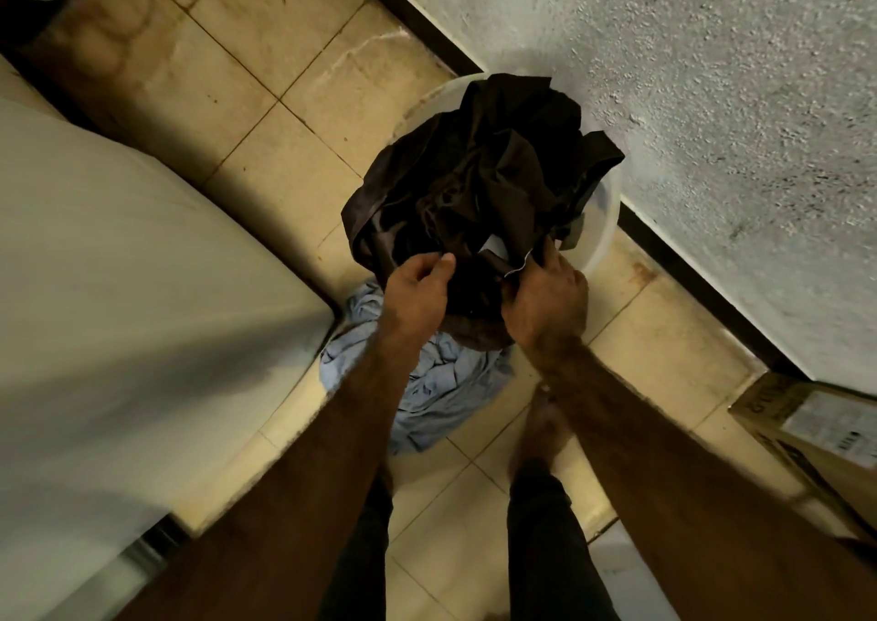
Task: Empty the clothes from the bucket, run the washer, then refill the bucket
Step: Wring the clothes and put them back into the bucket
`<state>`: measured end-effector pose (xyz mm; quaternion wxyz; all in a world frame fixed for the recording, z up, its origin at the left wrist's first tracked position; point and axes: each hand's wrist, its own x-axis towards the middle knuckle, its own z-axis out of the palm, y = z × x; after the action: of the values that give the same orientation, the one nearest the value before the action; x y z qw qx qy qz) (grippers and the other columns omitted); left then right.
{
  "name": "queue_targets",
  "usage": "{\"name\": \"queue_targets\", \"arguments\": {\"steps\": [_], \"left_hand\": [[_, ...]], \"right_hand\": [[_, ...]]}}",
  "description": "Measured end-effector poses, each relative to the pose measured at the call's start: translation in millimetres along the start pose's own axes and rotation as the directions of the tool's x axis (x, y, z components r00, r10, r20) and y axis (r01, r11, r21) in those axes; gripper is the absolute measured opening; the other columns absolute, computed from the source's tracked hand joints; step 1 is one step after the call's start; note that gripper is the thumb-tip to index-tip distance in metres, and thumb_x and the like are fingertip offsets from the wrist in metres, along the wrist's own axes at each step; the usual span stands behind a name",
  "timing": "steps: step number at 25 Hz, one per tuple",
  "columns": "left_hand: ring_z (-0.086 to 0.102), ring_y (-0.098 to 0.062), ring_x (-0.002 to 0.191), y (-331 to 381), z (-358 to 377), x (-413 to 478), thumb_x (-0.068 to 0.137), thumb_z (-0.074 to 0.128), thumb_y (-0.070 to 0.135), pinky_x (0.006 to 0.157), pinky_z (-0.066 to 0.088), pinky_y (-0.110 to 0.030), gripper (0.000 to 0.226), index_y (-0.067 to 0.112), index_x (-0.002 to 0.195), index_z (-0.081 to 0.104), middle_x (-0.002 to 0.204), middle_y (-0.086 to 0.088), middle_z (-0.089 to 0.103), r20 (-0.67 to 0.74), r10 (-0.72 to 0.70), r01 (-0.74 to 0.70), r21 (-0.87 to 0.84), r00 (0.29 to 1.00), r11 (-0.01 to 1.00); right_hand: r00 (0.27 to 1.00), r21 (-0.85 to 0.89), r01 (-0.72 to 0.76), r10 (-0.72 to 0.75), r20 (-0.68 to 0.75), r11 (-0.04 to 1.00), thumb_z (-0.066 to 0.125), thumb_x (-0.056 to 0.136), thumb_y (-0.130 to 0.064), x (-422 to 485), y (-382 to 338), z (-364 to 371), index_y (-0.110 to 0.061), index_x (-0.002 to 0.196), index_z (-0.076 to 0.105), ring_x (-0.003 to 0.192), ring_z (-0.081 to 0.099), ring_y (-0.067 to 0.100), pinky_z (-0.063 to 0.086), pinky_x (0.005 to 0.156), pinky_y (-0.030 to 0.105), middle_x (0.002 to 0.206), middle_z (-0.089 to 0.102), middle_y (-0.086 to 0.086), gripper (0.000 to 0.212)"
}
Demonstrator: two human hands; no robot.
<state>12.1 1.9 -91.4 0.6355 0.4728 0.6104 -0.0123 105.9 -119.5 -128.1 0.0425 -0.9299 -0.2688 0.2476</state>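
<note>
Washer (118, 288), big and white, takes up everything left of the bucket. A rough plastered wall (712, 74) runs close behind the bucket and to its right, and tiled floor (265, 98) lies under and around it. The bucket (605, 221) itself is pale and see-through, standing just beside the wall's dark skirting. Dark clothes (474, 169) are heaped in it and spill over its rim. A blue cloth (427, 392) lies crumpled on the floor on the bucket's near side, between it and the person's feet. A cardboard box (816, 430) sits well to the bucket's right.

Both hands are at the near edge of the heap. The left hand (417, 293) has its fingers curled, thumb and forefinger pinching a dark fold. The right hand (548, 297) has its fingers bunched round another fold beside it.

I'd say the emptying is in hand, with one piece out and the bulk to go. Next, the bundle needs lifting straight up, clear of the rim, then swinging left of the bucket. Trailing ends could snag and tip it.
</note>
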Motion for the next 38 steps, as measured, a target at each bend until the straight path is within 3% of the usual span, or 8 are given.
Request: {"name": "queue_targets", "arguments": {"steps": [4, 8, 13, 17, 25, 31, 35, 38], "left_hand": [[0.046, -0.028, 0.134, -10.3, -9.3, 13.5, 0.079, 0.074, 0.048, 0.109, 0.045, -0.044, 0.065, 0.023, 0.136, 0.055, 0.147, -0.008, 0.042, -0.314, 0.264, -0.153, 0.337, 0.912, 0.929], [0.025, -0.036, 0.148, -16.9, -28.2, 42.9, 0.084, 0.074, 0.046, 0.119, 0.031, -0.049, 0.093, 0.018, 0.156, 0.023, 0.163, -0.014, 0.018, -0.381, 0.143, -0.005, 0.340, 0.913, 0.941], [0.066, -0.029, 0.104, -32.8, -48.2, 68.8, 0.095, 0.066, 0.029, 0.091, 0.055, -0.042, 0.036, 0.012, 0.127, 0.060, 0.130, -0.018, 0.063, -0.164, -0.194, 0.186, -0.064, 0.967, 0.981], [0.060, -0.019, 0.073, -23.8, -50.0, 62.0, 0.096, 0.064, 0.022, 0.066, 0.046, -0.024, 0.020, 0.013, 0.079, 0.068, 0.074, -0.004, 0.065, -0.239, -0.008, 0.071, 0.260, 0.971, 0.963], [0.054, -0.013, 0.062, -13.7, -22.4, 8.4, 0.098, 0.058, 0.034, 0.057, 0.042, -0.025, 0.024, 0.018, 0.081, 0.049, 0.069, 0.002, 0.057, -0.311, 0.331, -0.213, 0.357, 0.891, 0.909], [0.061, -0.018, 0.094, 1.8, -25.5, 10.8, 0.084, 0.075, 0.045, 0.070, 0.054, -0.032, 0.058, 0.016, 0.130, 0.053, 0.104, 0.001, 0.059, -0.239, -0.152, 0.146, -0.041, 0.959, 0.988], [0.062, -0.019, 0.076, 1.7, -34.7, 0.6, 0.086, 0.070, 0.049, 0.080, 0.055, -0.036, 0.035, 0.017, 0.076, 0.060, 0.080, -0.001, 0.062, -0.157, -0.225, 0.254, 0.192, 0.961, 0.948], [0.069, -0.022, 0.085, -11.3, -36.1, -11.7, 0.090, 0.066, 0.043, 0.086, 0.057, -0.038, 0.025, 0.020, 0.081, 0.066, 0.086, -0.004, 0.070, -0.118, -0.104, 0.133, 0.279, 0.988, 0.951]], "right_hand": [[0.983, 0.012, -0.007, 0.009, -0.184, 1.000, 0.060, 0.090, -0.044, -15.7, -9.5, -14.8, -0.020, 0.157, 0.032, 0.151, 0.026, 0.038, 0.030, 0.116, 0.061, 0.167, 0.019, 0.018, 0.077], [0.904, 0.071, 0.292, -0.250, -0.347, 0.954, 0.061, 0.093, -0.047, -49.3, -27.0, -24.0, -0.021, 0.162, 0.016, 0.155, 0.016, 0.040, 0.033, 0.116, 0.059, 0.168, 0.009, 0.022, 0.087], [0.950, -0.118, 0.311, -0.305, 0.069, 0.943, 0.070, 0.086, -0.048, -50.4, -12.5, 4.8, -0.036, 0.160, 0.013, 0.155, 0.008, 0.043, 0.035, 0.113, 0.063, 0.169, -0.002, 0.018, 0.094], [0.967, -0.110, 0.241, -0.228, 0.116, 0.964, 0.075, 0.084, -0.032, -36.2, -8.7, 18.4, -0.033, 0.151, 0.034, 0.147, 0.029, 0.042, 0.049, 0.105, 0.055, 0.166, 0.013, 0.017, 0.079], [0.976, 0.245, 0.208, -0.182, -0.123, 0.947, 0.066, 0.089, -0.030, -32.4, -21.9, 10.4, -0.024, 0.134, 0.059, 0.138, 0.047, 0.032, 0.056, 0.097, 0.048, 0.161, 0.035, 0.007, 0.045], [0.980, 0.177, 0.194, -0.199, 0.010, 0.965, 0.071, 0.080, -0.062, -72.0, -15.3, 30.4, -0.028, 0.163, 0.007, 0.156, 0.007, 0.038, 0.037, 0.116, 0.058, 0.171, -0.006, 0.012, 0.110], [0.989, 0.153, 0.136, -0.143, 0.031, 0.979, 0.079, 0.075, -0.056, -72.2, -18.2, 32.6, -0.032, 0.162, -0.004, 0.156, 0.005, 0.038, 0.037, 0.116, 0.058, 0.170, -0.011, 0.011, 0.123], [0.993, 0.086, 0.112, -0.115, 0.032, 0.990, 0.079, 0.076, -0.054, -74.8, -21.6, 34.3, -0.032, 0.161, -0.006, 0.156, 0.007, 0.039, 0.035, 0.118, 0.057, 0.170, -0.010, 0.013, 0.123]]}}
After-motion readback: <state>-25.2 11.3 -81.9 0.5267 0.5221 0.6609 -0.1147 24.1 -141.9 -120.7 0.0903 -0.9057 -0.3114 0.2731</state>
